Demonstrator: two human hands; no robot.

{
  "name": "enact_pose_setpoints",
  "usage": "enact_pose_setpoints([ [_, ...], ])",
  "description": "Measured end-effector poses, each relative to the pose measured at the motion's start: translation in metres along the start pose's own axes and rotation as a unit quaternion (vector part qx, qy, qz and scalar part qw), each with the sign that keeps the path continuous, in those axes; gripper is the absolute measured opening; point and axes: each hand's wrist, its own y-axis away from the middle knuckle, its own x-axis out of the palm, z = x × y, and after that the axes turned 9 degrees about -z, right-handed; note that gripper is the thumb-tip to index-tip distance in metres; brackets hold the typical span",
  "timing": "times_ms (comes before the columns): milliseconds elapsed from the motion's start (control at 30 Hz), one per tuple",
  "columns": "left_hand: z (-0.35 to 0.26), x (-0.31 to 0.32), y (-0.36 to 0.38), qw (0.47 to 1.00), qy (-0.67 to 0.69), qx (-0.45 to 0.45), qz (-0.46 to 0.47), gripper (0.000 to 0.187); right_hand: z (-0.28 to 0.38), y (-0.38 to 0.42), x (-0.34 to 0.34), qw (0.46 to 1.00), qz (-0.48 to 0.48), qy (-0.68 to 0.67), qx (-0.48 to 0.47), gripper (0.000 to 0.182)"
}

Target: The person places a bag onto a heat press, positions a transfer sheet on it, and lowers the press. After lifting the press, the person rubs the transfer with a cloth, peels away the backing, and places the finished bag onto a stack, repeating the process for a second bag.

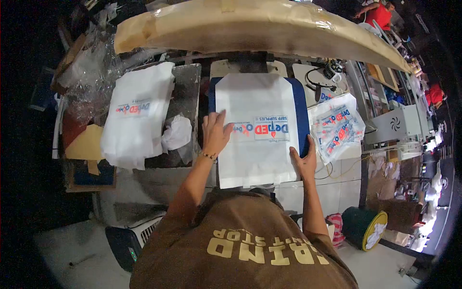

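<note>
A long tan-wrapped bundle [255,26] spans the far side of the scene, beyond everything within reach. Nearer the person, a dark blue board [301,111] lies under a white printed bag [255,159], showing as a strip along the bag's right side and at its far left corner. The bag lies flat between the two hands, its red and blue lettering nearer the right edge than the left. Off to the left, well apart from it, is a stack of similar white bags [134,127]; to the right, just beside the board, sits a smaller heap of printed pieces [338,127]. A crumpled white piece [177,133] rests between the stack and the left forearm. The left grip [215,136] is spread, fingers and thumb parted over the bag's left edge. The right grip [305,161] is at the board's near right side, thumb by the bag's right edge and fingers along the board's outer edge; whether it pinches either cannot be told.
</note>
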Motion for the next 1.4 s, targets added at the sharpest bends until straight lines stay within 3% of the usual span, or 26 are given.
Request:
enact_pose_setpoints([
  [100,-0.009,0.011,-0.001,0.994,-0.074,-0.079,-0.012,0.034,0.006,-0.001,-0.001,1.000,0.002,-0.006,-0.003,0.092],
  [267,-0.015,0.019,-0.003,0.995,-0.064,-0.044,-0.064,0.018,-0.013,-0.001,0.004,0.998,-0.018,-0.033,-0.048,0.091],
  [367,-0.037,0.030,0.017,0.992,-0.036,0.115,-0.037,0.003,-0.004,-0.001,-0.002,1.000,-0.001,-0.025,-0.015,0.092],
  [533,-0.076,0.027,0.032,0.985,-0.081,0.140,-0.065,0.005,0.005,-0.003,-0.006,0.999,0.024,-0.023,0.028,0.094],
  [567,-0.076,0.028,0.036,0.988,-0.043,0.149,-0.024,0.006,-0.009,-0.003,0.004,0.998,-0.037,-0.001,-0.057,0.092],
  [600,-0.077,0.027,0.040,0.987,-0.006,0.158,0.016,0.006,-0.016,-0.001,0.004,0.998,-0.036,-0.001,-0.055,0.092],
  [867,-0.084,0.027,0.050,0.989,0.035,0.142,0.033,0.009,-0.004,-0.003,-0.001,1.000,-0.010,0.004,-0.005,0.090],
  [1000,-0.089,0.029,0.056,0.983,0.089,0.142,0.079,0.009,-0.008,-0.002,0.000,1.000,-0.013,0.007,-0.014,0.090],
  [1233,-0.094,0.030,0.056,0.981,0.104,0.148,0.069,0.009,-0.005,-0.003,-0.001,1.000,-0.015,0.006,-0.018,0.091],
  [1400,-0.097,0.028,0.059,0.972,0.121,0.155,0.126,0.008,-0.004,-0.003,-0.002,1.000,-0.011,0.019,-0.017,0.090],
])
